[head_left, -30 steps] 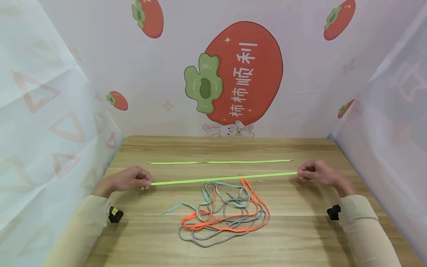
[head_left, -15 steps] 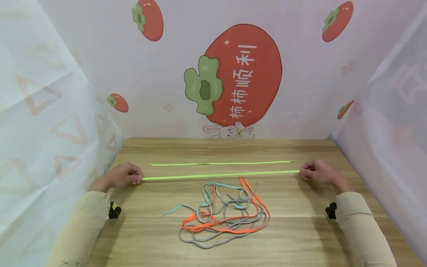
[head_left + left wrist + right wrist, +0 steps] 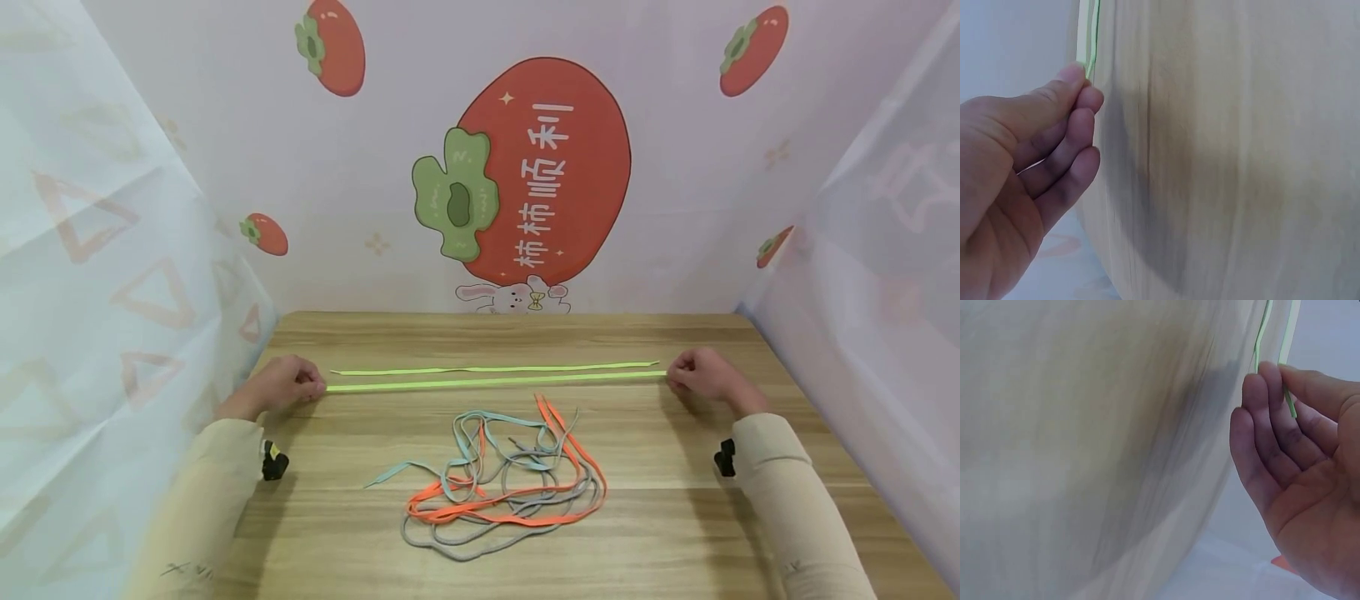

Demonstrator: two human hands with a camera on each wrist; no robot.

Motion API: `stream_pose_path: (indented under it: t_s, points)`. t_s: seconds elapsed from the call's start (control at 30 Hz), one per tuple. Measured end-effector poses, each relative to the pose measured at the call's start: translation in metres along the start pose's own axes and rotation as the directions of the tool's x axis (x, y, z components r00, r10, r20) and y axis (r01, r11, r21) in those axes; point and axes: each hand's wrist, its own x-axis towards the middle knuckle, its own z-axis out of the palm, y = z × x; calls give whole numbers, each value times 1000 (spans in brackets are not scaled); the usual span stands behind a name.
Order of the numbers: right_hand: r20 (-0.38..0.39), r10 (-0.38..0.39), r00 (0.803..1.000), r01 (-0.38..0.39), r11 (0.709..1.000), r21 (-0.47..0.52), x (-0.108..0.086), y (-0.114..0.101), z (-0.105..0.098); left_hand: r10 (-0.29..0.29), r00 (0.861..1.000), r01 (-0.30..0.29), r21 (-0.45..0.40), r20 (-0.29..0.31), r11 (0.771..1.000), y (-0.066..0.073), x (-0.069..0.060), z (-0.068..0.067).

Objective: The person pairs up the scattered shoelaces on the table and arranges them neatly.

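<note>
A yellow-green lace (image 3: 495, 381) is stretched straight between the two hands. The left hand (image 3: 288, 382) pinches its left end; in the left wrist view thumb and forefinger of that hand (image 3: 1035, 144) meet on the lace. Its right end is pinched by the right hand (image 3: 703, 374); in the right wrist view a short green tip (image 3: 1290, 403) hangs below the thumb of this hand (image 3: 1307, 450). Just behind lies a second yellow-green lace (image 3: 555, 367), nearly parallel, along the back of the table.
Nearer the front of the wooden table (image 3: 360, 542) lies a loose tangle of orange (image 3: 558, 521), grey (image 3: 465, 557) and light blue laces (image 3: 393, 471). A printed wall covering (image 3: 675, 208) stands at the back, and pale sheets (image 3: 112, 333) stand on both sides.
Both hands have moved toward the back of the table with the held lace, which now lies close to the second lace and more nearly parallel. The left hand first moved outward, then slightly back in.
</note>
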Motion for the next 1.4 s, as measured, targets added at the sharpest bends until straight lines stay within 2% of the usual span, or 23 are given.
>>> stream_pose_path:
  t_s: [0.23, 0.4, 0.5, 0.63, 1.0, 1.23, 1.4]
  points:
    - [-11, -9, 1000, 8, 999, -34, 9, -5, -3, -5, 999, 7, 43, -32, 999, 0, 7, -1]
    - [24, 73, 997, -72, 997, -34, 14, -9, -4, -17, 998, 20, 64, -54, 998, 1, 14, -1]
    - [37, 97, 995, -95, 995, -43, 16, -9, -3, -22, 998, 25, 55, -57, 998, 4, 18, 0]
    - [32, 89, 996, -87, 995, -44, 19, -7, 0, -21, 998, 23, 28, -52, 999, 7, 21, 2]
    - [36, 120, 992, -118, 992, -42, 27, -4, 6, -41, 995, 47, 56, -92, 997, 11, 25, 7]
    - [51, 131, 990, -128, 990, -57, 28, -8, 6, -48, 997, 56, 127, -68, 990, 18, 30, 7]
    - [59, 149, 987, -146, 988, -56, 30, -11, 7, -83, 995, 91, 142, -59, 986, 28, 29, 7]
